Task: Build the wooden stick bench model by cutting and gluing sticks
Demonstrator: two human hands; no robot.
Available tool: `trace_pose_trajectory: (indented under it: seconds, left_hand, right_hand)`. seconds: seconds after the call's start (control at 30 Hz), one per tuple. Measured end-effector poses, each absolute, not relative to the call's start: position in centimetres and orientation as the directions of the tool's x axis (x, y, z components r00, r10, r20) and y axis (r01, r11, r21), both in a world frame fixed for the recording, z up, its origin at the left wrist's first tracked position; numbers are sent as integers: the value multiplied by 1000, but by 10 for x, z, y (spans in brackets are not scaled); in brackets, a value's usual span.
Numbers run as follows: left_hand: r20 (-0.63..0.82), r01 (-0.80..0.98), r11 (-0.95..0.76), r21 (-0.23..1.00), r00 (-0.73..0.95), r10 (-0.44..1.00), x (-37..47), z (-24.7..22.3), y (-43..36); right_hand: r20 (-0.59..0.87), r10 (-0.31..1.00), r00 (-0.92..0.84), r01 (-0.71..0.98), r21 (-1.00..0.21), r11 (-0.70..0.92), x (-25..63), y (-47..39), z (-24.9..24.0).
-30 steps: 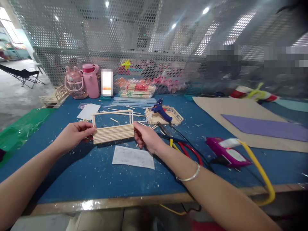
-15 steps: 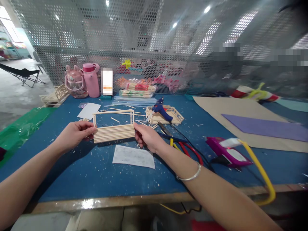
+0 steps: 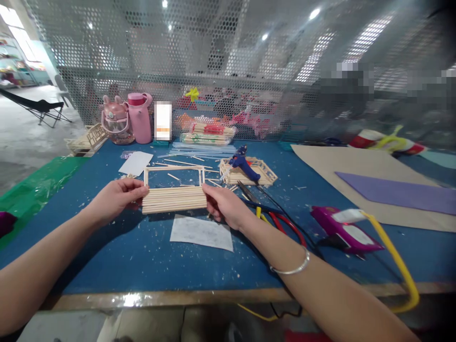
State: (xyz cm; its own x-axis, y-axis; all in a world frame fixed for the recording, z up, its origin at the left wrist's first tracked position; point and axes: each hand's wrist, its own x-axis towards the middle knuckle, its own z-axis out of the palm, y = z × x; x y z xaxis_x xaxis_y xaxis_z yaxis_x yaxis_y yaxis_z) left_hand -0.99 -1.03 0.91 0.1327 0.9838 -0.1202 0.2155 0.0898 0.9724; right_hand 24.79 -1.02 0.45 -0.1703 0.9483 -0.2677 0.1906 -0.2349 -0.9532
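Note:
Between my hands is a small wooden stick frame (image 3: 174,199), its lower part a panel of parallel sticks and its upper part an open rectangle. My left hand (image 3: 123,197) pinches its left side, thumb on the front. On the right side, my right hand (image 3: 226,204) grips the panel's edge the same way, with a silver bangle on the wrist. Just below the frame a white paper (image 3: 201,232) lies on the blue table (image 3: 142,266). Behind my right hand stands a second stick structure (image 3: 267,178) with a dark blue tool (image 3: 245,166) resting on it.
Pliers with red handles (image 3: 288,225) and a magenta device (image 3: 345,230) with a yellow cable lie to the right. Farther right is purple sheet (image 3: 399,192) on brown board. Two pink bottles (image 3: 139,118), a phone (image 3: 163,121) and bagged sticks (image 3: 208,134) stand or lie at the back.
The view has shifted slightly, so most things appear farther right. The frame in my hands has levelled out, with its open rectangle now showing more squarely. Both hands keep their hold.

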Motion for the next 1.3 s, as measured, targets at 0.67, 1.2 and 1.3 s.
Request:
trace_pose_trajectory:
  seconds: [0.67, 1.2, 1.3]
  left_hand:
    - [-194, 98, 190, 977, 39, 980, 7, 1, -11]
    - [88, 422, -63, 904, -39, 995, -6, -2, -8]
    - [82, 390, -65, 919, -28, 996, -5, -4, -7]
  right_hand:
    - [-59, 978, -202, 672, -734, 95, 261, -11, 14]
    - [509, 840, -189, 710, -520, 475, 271, -17, 72]
    - [440, 862, -253, 668, -565, 484, 267, -10, 78]
